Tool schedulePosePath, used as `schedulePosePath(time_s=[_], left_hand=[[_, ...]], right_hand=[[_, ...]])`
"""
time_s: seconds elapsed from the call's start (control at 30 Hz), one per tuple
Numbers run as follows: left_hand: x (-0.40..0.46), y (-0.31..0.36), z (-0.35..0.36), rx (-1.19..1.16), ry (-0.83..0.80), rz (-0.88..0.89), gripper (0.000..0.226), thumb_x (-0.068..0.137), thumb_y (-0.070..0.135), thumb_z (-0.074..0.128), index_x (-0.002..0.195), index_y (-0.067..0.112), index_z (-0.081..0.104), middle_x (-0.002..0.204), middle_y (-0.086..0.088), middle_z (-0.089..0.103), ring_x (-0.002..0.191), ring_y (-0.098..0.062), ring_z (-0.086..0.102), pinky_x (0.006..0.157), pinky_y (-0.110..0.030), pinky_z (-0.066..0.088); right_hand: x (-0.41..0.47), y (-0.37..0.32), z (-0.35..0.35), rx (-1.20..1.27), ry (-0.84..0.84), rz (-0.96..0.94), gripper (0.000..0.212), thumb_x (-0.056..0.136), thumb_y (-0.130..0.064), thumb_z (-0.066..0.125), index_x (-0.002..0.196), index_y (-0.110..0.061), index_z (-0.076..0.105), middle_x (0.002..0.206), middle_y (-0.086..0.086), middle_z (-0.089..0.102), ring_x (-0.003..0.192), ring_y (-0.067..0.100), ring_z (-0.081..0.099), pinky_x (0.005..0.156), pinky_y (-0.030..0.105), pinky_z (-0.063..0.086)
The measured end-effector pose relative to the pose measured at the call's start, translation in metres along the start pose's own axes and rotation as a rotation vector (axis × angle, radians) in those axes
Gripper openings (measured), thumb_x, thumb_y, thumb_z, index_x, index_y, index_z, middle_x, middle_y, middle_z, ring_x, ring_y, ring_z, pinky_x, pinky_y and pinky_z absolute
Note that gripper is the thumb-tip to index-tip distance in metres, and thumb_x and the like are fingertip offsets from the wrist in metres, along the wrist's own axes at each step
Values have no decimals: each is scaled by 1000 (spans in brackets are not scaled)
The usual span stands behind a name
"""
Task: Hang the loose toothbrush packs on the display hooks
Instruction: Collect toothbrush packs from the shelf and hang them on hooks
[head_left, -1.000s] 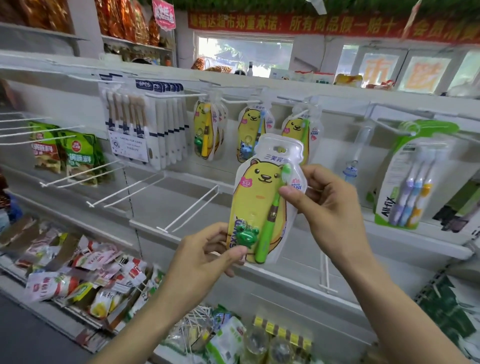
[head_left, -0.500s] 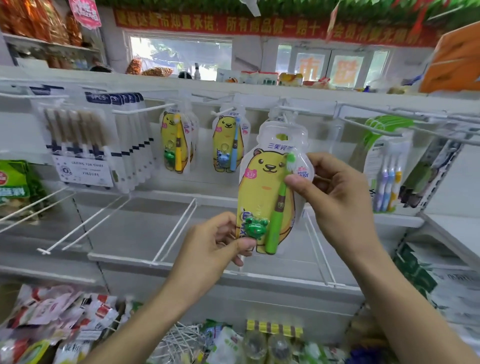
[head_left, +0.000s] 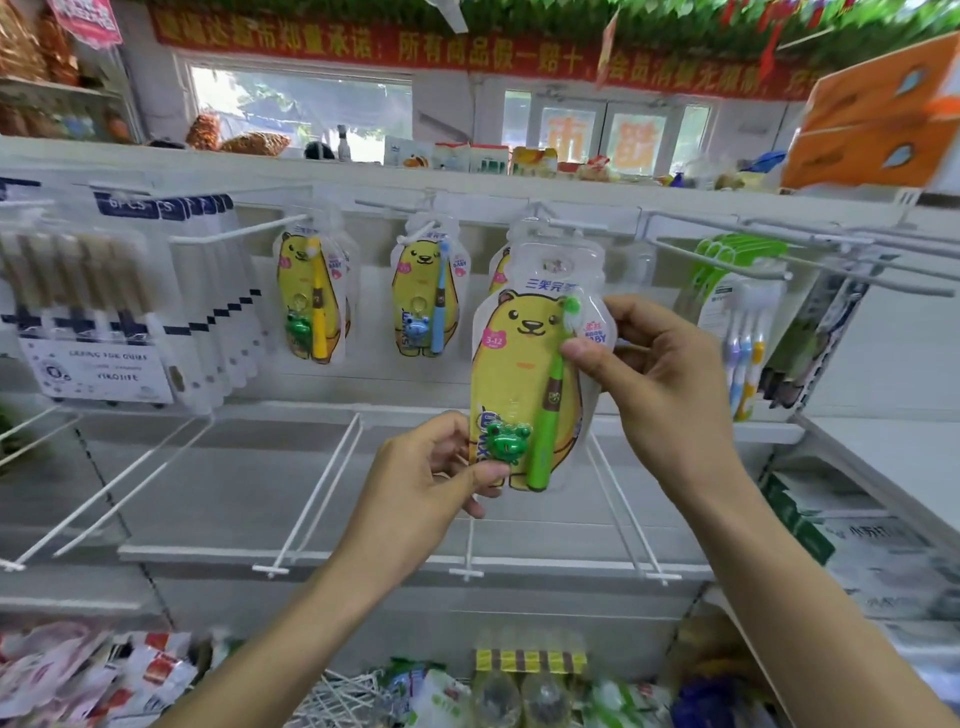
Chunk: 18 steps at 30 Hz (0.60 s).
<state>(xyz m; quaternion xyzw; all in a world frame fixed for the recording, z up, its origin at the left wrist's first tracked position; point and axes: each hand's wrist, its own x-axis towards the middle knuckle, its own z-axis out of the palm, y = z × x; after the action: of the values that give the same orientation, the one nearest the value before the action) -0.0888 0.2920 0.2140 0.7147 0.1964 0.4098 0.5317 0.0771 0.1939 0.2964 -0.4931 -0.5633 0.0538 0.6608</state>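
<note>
I hold a yellow bear toothbrush pack (head_left: 519, 374) with a green brush and a green frog charm upright in front of the display. My left hand (head_left: 421, 488) pinches its bottom left corner. My right hand (head_left: 660, 384) pinches its right edge by the brush head. The pack's hang hole is just below the white hook (head_left: 566, 223) behind it, where another bear pack (head_left: 498, 265) hangs, mostly hidden. Two more bear packs hang to the left: one with a yellow brush (head_left: 311, 296) and one with a blue brush (head_left: 426, 296).
White multi-brush packs (head_left: 109, 306) fill the hooks at left. A green pack of three brushes (head_left: 737, 322) hangs at right under long bare hooks (head_left: 810, 254). Bare wire dividers (head_left: 311, 493) jut out from the shelf below. Snack packets (head_left: 78, 670) lie at the bottom.
My view has swung right and closer to the hooks. The pack has risen a little toward the third hook; both hands keep the same hold.
</note>
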Motion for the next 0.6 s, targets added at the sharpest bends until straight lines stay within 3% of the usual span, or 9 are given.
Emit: schedulePosePath(time_s=[0.07,0.23,0.53,0.6], left_hand=[[5,-1,1,-6,-6,11,15,85,0,74,93,11,69,81,-5,76,71,-26,72,57,-30,57],[16,-7,5,0,-16,16,15,87,3,74,96,14,70,82,-5,76,72,-30,72,58,-32,58],[67,-33,11,30,53,-13,10,89,3,72,96,4,64,85,-13,75,69,-31,73,54,-31,56],[81,-38,14,37,55,-16,10,89,3,72,92,9,65,82,-10,74,67,-29,73,53,-30,56]], right_hand=[[3,4,-1,10,8,-4,15,88,-4,72,101,-12,71,96,1,77,83,22,73,75,33,60],[19,26,-6,78,38,96,16,87,-2,71,103,-4,70,91,0,77,77,12,72,68,24,56],[67,70,-6,-29,-1,100,15,87,-6,74,102,-9,71,92,7,75,78,14,70,65,23,54],[79,82,-8,-55,-1,108,17,87,-9,75,104,-8,71,95,9,75,82,19,72,67,27,55]])
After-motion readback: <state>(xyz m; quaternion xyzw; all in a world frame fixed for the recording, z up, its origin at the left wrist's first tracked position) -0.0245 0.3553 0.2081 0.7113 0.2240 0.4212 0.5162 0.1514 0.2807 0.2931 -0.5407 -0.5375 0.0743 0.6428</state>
